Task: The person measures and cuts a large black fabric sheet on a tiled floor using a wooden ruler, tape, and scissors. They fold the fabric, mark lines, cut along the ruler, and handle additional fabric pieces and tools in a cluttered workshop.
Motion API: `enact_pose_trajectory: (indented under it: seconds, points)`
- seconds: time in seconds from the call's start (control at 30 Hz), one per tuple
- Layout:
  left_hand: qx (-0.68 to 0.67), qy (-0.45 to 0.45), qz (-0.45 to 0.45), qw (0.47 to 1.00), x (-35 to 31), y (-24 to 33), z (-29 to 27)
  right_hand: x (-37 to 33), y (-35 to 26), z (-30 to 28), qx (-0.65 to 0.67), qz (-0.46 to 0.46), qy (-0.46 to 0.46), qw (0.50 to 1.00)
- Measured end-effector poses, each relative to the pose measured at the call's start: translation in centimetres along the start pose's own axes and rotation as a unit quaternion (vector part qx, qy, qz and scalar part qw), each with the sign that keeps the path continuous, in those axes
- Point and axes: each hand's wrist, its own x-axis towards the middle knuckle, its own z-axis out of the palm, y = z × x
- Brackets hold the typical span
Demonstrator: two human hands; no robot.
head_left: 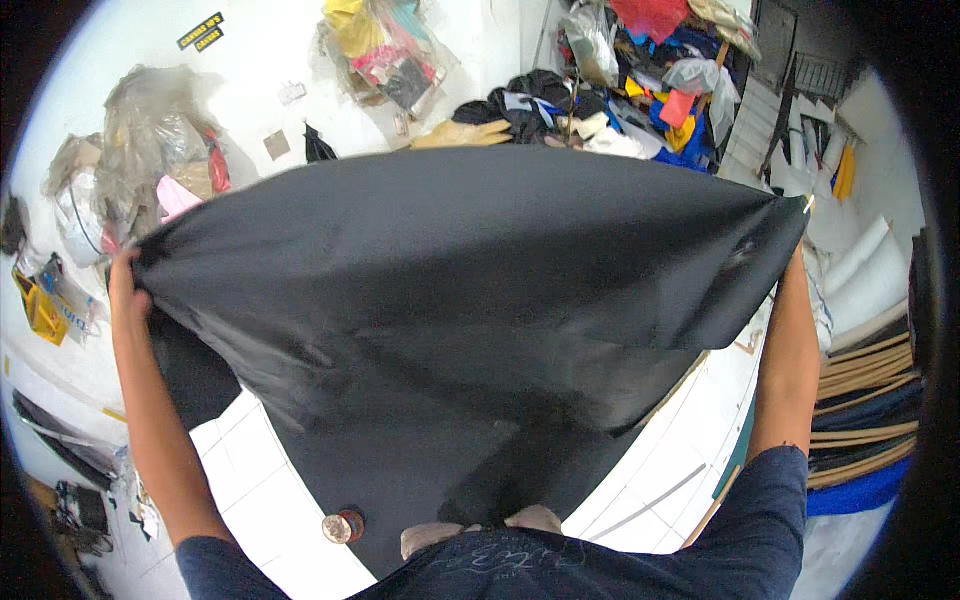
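Note:
A large black sheet of smooth, flexible material [450,240] is stretched up between my two raised arms. Its lower part hangs down and spreads over the floor toward my feet. My left hand [130,285] is closed on the sheet's left edge, where folds fan out from the grip. At the far right my right hand [799,245] holds the upper right corner, its fingers mostly hidden by the material. The sheet's right side folds over below that corner. A small round tin [343,527] stands on the floor beside the sheet's lower left edge.
White tiles [640,510] show on both sides of the sheet. A heap of fabrics and bags [600,110] lies beyond it. Plastic bags [160,140] hang on the left wall. Stacked rolls [865,400] line the right, and a yellow bag [40,305] is far left.

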Motion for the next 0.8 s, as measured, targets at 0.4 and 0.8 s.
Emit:
enact_pose_trajectory:
  seconds: [0.4, 0.8]
  points:
    - [-0.199, 0.025, -0.489, 0.849, -41.6, -35.8, 11.7, -53.8, 21.8, 3.3, 0.022, 0.408, -0.456, 0.791]
    - [-0.066, -0.259, -0.492, 0.829, -40.4, -34.8, 20.2, -68.2, -2.4, 12.2, 0.379, 0.466, -0.343, 0.722]
